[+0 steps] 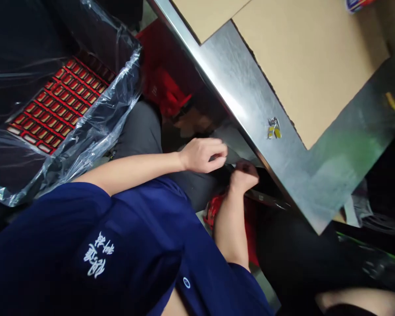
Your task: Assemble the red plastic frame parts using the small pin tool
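Both my hands are below the edge of the steel table [250, 96], over my lap. My left hand [202, 153] has its fingers curled together in a pinch. My right hand [244, 175] is a closed fist just right of it, close to touching. Something dark lies between them, and I cannot make out what they hold. A red object [213, 210] shows under my right wrist. A small metal and yellow part [274, 128] lies on the table near its edge, above my hands.
At the left is a red tray [52, 105] with rows of small parts, inside a clear plastic bag [95, 131]. Cardboard sheets [303, 61] lie on the table, with a yellow piece [391, 101] at the right. A red crate [164, 87] sits under the table.
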Demonstrator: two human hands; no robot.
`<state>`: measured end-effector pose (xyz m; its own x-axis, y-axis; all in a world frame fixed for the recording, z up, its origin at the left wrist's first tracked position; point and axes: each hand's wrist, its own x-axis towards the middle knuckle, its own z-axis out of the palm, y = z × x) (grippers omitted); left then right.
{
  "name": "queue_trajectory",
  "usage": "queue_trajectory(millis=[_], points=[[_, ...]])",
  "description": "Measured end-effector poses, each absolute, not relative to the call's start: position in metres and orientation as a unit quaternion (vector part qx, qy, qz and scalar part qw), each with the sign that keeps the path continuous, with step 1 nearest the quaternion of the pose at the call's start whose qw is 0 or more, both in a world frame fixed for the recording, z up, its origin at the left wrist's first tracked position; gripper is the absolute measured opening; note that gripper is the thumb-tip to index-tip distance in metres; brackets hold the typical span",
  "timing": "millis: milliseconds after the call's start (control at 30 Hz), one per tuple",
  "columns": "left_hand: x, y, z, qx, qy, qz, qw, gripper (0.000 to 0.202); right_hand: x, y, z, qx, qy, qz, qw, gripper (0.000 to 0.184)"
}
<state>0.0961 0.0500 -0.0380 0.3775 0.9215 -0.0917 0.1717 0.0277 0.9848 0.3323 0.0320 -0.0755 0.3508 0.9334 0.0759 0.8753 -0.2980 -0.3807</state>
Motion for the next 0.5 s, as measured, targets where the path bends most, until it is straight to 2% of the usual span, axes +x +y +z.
queue_trajectory(millis=[33, 100, 200, 367, 500], points=[[0.1, 0.035, -0.052, 0.497, 0.477, 0.287, 0.666, 0.016, 0.324, 0.022, -0.073, -0.81, -0.554, 0.078, 0.177, 0.031], [0.104, 0.015, -0.077, 0.412, 0.497, 0.221, 0.731, 0.029, 0.301, -0.004, -0.069, -0.812, -0.55, 0.096, 0.167, 0.034], [0.107, 0.007, -0.103, 0.329, 0.493, 0.146, 0.792, 0.035, 0.259, -0.047, -0.066, -0.789, -0.574, 0.15, 0.159, 0.032], [0.121, 0.018, -0.124, 0.245, 0.491, 0.085, 0.832, 0.046, 0.216, -0.078, -0.068, -0.74, -0.61, 0.234, 0.156, 0.028], [0.138, 0.028, -0.133, 0.216, 0.503, 0.079, 0.833, 0.043, 0.248, -0.052, -0.07, -0.773, -0.579, 0.201, 0.165, 0.036]])
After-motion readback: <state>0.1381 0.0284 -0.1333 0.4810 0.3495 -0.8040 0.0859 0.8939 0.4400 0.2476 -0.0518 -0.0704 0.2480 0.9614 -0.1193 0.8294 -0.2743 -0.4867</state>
